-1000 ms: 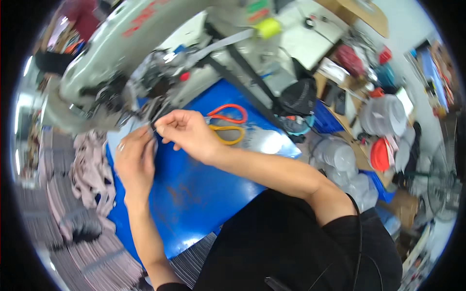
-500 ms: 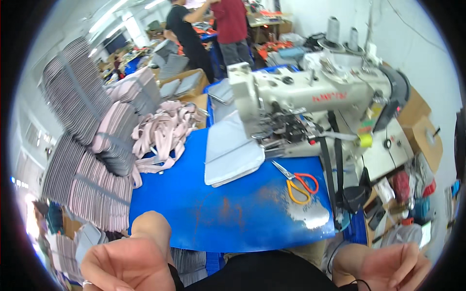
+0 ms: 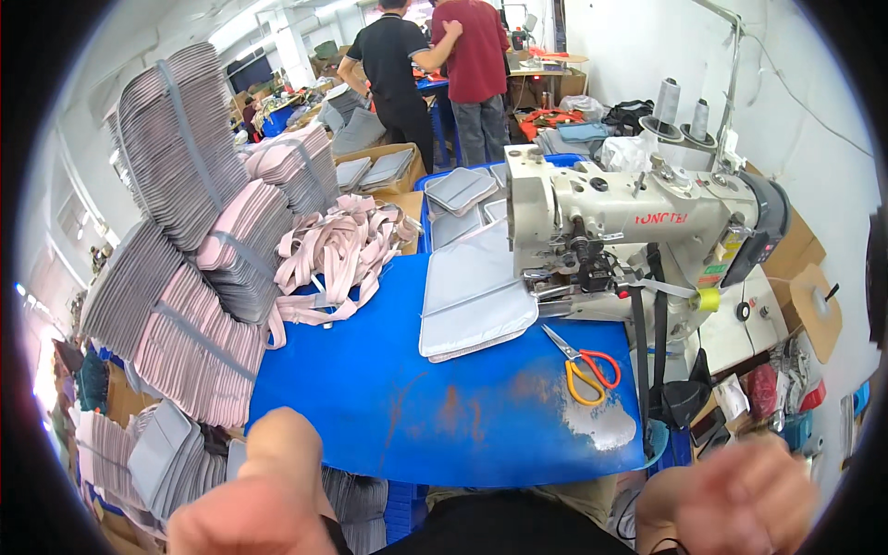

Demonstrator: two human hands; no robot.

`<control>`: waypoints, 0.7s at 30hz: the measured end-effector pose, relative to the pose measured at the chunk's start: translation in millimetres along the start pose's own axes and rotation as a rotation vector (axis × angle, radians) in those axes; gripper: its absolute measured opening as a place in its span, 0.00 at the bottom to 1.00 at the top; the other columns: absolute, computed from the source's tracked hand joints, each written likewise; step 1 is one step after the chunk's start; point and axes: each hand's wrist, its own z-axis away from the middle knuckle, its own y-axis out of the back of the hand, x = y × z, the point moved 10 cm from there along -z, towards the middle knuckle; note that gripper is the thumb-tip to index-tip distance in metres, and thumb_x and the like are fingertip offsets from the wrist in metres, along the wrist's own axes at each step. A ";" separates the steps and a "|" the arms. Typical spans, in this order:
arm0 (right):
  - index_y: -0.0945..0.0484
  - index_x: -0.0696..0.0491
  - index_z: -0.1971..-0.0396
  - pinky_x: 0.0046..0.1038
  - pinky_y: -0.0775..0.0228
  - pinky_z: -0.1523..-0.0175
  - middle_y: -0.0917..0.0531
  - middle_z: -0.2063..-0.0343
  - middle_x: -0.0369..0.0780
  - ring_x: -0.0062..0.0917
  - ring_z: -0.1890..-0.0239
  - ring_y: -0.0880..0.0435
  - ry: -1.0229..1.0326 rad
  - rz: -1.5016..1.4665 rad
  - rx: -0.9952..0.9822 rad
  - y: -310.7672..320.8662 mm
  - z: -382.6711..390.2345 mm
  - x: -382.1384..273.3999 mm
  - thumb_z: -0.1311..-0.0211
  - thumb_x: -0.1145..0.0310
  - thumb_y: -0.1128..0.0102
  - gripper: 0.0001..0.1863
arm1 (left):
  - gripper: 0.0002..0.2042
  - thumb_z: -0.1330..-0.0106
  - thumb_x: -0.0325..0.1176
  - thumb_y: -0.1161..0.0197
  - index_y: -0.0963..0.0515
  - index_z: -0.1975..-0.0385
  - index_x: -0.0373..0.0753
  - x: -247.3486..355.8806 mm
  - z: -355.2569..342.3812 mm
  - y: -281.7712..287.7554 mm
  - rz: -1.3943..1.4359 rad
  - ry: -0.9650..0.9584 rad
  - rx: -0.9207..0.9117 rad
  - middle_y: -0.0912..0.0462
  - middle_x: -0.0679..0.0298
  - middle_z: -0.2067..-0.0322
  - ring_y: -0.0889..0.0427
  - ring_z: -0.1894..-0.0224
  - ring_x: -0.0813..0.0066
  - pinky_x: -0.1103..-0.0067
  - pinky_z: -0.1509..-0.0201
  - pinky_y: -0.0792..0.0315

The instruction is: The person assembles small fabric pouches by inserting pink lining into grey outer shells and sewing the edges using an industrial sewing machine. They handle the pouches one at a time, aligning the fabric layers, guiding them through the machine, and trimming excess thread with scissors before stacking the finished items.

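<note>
My left hand [image 3: 254, 513] is raised at the lower left, near the front corner of the blue table [image 3: 370, 398]. Motion blurs it, and its fingers are hidden. At the lower right, my right hand [image 3: 745, 499] is curled into a fist, also blurred, with nothing visible in it. Neither hand touches the work on the table. Scissors [image 3: 575, 354] with one red and one yellow handle lie partly open on the tabletop. Beside them, flat grey fabric panels [image 3: 476, 296] rest in a small pile against the sewing machine [image 3: 638, 208].
Banded stacks of grey and pink panels [image 3: 180, 139] tower on the left. A heap of pale pink straps [image 3: 333, 245] lies at the table's back left. Thread cones [image 3: 666, 100] stand behind the machine. Two people [image 3: 393, 69] stand at the back; cluttered supplies [image 3: 763, 393] fill the right side.
Both hands have turned from palms up with curled fingers, the right now a fist. The view has shifted, so the table and machine sit slightly farther right. The scissors and panels have stayed put.
</note>
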 end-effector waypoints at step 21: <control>0.17 0.61 0.52 0.20 0.28 0.61 0.18 0.68 0.33 0.14 0.67 0.23 -1.242 0.481 -0.159 4.1 273.2 269.6 0.34 0.75 0.32 0.12 | 0.33 0.37 0.44 0.26 0.27 0.36 0.35 -120.7 362.5 -191.9 0.010 1.071 -0.739 0.21 0.43 0.42 0.24 0.38 0.41 0.57 0.36 0.29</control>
